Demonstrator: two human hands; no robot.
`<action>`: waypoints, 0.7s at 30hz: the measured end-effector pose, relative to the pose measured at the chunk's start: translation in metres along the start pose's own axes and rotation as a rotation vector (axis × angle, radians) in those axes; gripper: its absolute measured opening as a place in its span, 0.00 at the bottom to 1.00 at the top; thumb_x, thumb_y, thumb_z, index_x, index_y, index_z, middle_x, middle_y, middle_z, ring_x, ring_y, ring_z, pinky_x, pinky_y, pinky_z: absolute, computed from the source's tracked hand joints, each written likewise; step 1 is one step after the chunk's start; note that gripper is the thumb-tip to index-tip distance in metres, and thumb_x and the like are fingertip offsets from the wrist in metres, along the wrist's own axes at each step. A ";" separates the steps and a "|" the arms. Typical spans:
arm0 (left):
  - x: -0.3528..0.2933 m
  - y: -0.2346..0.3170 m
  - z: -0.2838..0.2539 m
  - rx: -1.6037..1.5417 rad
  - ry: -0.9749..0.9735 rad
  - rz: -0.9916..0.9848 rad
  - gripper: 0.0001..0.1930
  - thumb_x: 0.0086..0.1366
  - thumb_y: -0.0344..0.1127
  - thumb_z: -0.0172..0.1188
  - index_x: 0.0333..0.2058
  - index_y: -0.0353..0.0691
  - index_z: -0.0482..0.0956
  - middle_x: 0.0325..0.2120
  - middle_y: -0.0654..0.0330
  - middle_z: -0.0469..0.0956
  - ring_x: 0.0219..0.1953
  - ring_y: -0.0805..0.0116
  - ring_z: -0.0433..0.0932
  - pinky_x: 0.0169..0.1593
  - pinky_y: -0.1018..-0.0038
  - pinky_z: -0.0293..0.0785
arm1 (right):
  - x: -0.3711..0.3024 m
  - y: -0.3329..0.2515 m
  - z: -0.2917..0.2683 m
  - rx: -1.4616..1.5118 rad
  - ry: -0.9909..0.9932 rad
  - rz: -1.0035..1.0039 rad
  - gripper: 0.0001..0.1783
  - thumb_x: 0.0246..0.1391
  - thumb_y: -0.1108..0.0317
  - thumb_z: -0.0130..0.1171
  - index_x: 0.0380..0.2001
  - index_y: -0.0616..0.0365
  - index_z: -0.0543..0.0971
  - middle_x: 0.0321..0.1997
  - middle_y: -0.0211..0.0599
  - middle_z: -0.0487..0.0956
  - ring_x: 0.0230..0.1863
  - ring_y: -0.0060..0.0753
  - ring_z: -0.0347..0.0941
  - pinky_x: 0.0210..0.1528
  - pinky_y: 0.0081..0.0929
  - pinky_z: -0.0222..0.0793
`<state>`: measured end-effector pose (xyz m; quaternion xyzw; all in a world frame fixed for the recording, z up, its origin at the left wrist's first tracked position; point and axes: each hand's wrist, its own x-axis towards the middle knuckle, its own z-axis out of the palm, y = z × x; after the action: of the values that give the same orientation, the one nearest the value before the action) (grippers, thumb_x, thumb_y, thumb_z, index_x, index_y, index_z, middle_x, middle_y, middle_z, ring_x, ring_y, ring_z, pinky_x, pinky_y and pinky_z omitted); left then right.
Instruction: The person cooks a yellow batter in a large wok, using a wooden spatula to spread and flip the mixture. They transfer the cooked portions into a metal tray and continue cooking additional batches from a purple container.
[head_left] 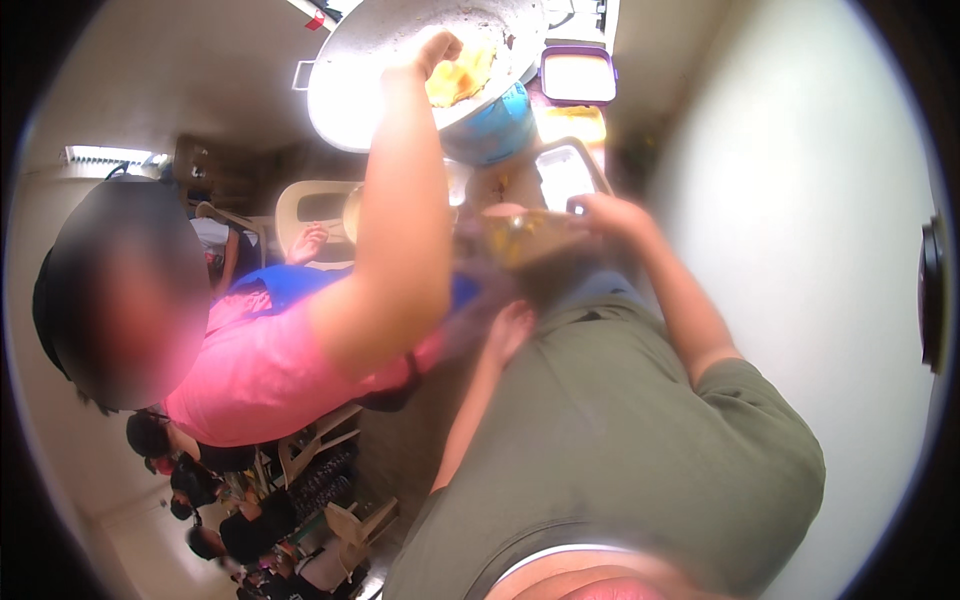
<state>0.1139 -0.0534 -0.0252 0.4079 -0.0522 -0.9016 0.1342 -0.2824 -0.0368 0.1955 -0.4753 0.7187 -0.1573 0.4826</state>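
Note:
My right hand (610, 215) is out in front of me with its fingers bent in, at the near edge of a white tray (568, 185). Whatever is between these fingers is too small and blurred to name. Just left of it is a blurred brownish container (530, 243) with yellow bits in it. Low beside my waist hangs my left hand (512, 325), its fingers loosely stretched and nothing seen in them. A co-worker in a pink shirt (280, 365) reaches a hand (437, 52) into a large white basin (350, 90), onto a yellow food mass (465, 78).
A blue tub (495, 130) is under the basin. Beyond the tray stands a purple-rimmed box (579, 75) with pale contents. A pale wall (800, 230) rises close on my right. Plastic chairs (300, 210) and several people are to the left.

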 end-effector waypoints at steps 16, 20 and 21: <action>0.087 0.003 0.109 -0.106 -0.005 0.101 0.16 0.76 0.43 0.57 0.55 0.41 0.73 0.43 0.51 0.75 0.41 0.62 0.79 0.44 0.71 0.83 | -0.189 -0.073 -0.272 0.031 0.168 -0.311 0.18 0.54 0.77 0.71 0.49 0.59 0.82 0.25 0.29 0.79 0.26 0.18 0.71 0.29 0.21 0.64; 0.096 0.009 0.115 -0.107 -0.023 0.089 0.16 0.76 0.43 0.57 0.55 0.41 0.73 0.44 0.51 0.75 0.42 0.63 0.78 0.45 0.72 0.83 | -0.204 -0.040 -0.304 -0.039 0.382 -0.507 0.15 0.66 0.74 0.65 0.53 0.58 0.75 0.23 0.25 0.73 0.23 0.14 0.64 0.25 0.16 0.57; 0.097 0.010 0.117 -0.101 -0.033 0.102 0.16 0.76 0.43 0.57 0.54 0.41 0.73 0.44 0.51 0.75 0.42 0.63 0.78 0.45 0.72 0.83 | -0.203 -0.040 -0.311 -0.074 0.445 -0.540 0.14 0.68 0.72 0.64 0.53 0.58 0.75 0.23 0.25 0.73 0.24 0.14 0.63 0.25 0.16 0.58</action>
<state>-0.0327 -0.0924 -0.0159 0.3824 -0.0293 -0.9018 0.1994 -0.5066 0.0398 0.4841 -0.6193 0.6599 -0.3529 0.2377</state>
